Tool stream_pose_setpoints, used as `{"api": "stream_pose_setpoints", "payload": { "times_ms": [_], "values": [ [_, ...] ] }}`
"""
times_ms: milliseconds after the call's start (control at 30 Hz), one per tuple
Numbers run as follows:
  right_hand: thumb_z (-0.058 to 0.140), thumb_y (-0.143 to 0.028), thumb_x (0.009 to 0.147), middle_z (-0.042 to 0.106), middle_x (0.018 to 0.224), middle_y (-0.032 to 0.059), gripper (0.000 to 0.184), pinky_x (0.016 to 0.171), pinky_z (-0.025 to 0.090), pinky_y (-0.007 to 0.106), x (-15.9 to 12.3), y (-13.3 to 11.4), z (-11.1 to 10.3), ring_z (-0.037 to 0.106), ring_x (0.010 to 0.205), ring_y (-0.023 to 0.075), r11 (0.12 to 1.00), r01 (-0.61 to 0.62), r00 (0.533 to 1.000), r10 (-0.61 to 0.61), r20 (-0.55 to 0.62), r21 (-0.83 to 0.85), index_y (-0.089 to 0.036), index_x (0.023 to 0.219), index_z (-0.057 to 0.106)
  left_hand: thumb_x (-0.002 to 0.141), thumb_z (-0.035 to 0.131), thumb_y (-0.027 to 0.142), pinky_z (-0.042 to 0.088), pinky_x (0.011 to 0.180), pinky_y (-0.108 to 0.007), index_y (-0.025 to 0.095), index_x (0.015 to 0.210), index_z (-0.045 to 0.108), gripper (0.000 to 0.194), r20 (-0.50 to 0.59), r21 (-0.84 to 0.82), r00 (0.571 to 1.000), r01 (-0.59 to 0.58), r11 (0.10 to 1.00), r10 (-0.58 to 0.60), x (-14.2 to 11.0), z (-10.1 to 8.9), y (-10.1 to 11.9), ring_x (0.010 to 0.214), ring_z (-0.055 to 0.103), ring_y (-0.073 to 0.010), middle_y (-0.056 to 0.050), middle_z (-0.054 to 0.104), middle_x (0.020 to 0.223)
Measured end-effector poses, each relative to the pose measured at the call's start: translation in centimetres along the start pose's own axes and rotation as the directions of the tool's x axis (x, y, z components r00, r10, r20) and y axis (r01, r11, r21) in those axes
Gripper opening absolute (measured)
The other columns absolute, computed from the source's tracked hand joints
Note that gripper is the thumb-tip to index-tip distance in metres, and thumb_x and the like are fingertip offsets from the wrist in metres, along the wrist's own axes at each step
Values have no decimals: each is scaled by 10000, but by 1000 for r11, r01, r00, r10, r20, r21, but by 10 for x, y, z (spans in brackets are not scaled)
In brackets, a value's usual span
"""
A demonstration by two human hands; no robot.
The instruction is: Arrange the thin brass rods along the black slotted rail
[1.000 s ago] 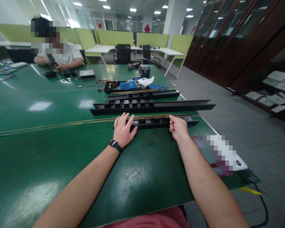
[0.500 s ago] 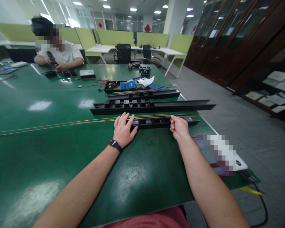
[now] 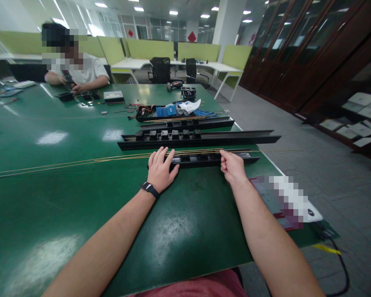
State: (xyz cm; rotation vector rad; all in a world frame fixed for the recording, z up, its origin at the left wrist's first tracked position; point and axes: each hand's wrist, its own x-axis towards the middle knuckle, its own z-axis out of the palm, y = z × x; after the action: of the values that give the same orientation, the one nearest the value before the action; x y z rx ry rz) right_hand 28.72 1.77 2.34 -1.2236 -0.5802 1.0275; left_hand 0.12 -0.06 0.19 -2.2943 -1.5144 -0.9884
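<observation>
Several long, thin gold-coloured rods (image 3: 123, 157) run from the left table edge to a short black rail (image 3: 200, 163) in front of me. My left hand (image 3: 160, 170) lies on the rail's left end, fingers spread over the rods. Near the rail's right part, my right hand (image 3: 233, 166) is closed in a pinch at thumb and forefinger. One thin rod appears to pass through that pinch, with its line carrying on to the right. Dark blocks sit inside the rail between my hands. The exact contact under my right fingers is hidden.
Behind lies a longer black rail (image 3: 241, 138) with several blocks, then another rail (image 3: 216, 123) and a black tray (image 3: 146, 113) with wires and blue pieces. A power drill (image 3: 174, 86) rests farther back. A co-worker (image 3: 91, 72) sits far left. A laptop (image 3: 266, 194) lies right.
My right hand has shifted very slightly left along the rail, still pinched. My left hand stays in place on the rail.
</observation>
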Motion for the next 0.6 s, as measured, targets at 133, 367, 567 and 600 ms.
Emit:
{"api": "stream_pose_setpoints", "payload": {
  "times_ms": [133, 367, 567, 600],
  "values": [
    [813, -251, 758, 534, 540, -50, 290, 261, 196, 153, 0, -1, 1, 388, 324, 41, 1000, 6, 1000, -6, 4, 13, -176, 661, 551, 966, 566, 440, 229, 1262, -505, 217, 1475, 532, 557, -3, 9, 1000, -5, 1000, 5, 0, 0, 0, 1510, 368, -309, -147, 503, 1541],
    [810, -260, 771, 534, 551, -49, 295, 267, 197, 153, -1, -1, 1, 389, 329, 40, 1000, 5, 1000, -5, 4, 14, -177, 668, 546, 964, 571, 438, 235, 1259, -509, 211, 1480, 527, 565, -1, 7, 1000, -11, 1000, 11, 0, 0, 0, 1513, 363, -309, -155, 496, 1547],
    [790, -246, 780, 534, 550, -44, 289, 271, 201, 158, 0, -1, 1, 387, 329, 43, 1000, 16, 1000, -15, -14, 19, -177, 654, 540, 967, 567, 441, 233, 1259, -505, 205, 1475, 533, 561, -3, 16, 1000, -10, 1000, 10, 0, 0, 0, 1509, 370, -307, -157, 505, 1538],
    [789, -244, 780, 535, 549, -44, 287, 270, 199, 158, 0, -1, 1, 385, 329, 44, 1000, 14, 1000, -13, -15, 19, -177, 654, 540, 966, 567, 441, 235, 1258, -508, 207, 1476, 532, 562, -2, 13, 1000, -10, 1000, 10, 0, 0, 0, 1509, 371, -308, -156, 504, 1538]
  ]
}}
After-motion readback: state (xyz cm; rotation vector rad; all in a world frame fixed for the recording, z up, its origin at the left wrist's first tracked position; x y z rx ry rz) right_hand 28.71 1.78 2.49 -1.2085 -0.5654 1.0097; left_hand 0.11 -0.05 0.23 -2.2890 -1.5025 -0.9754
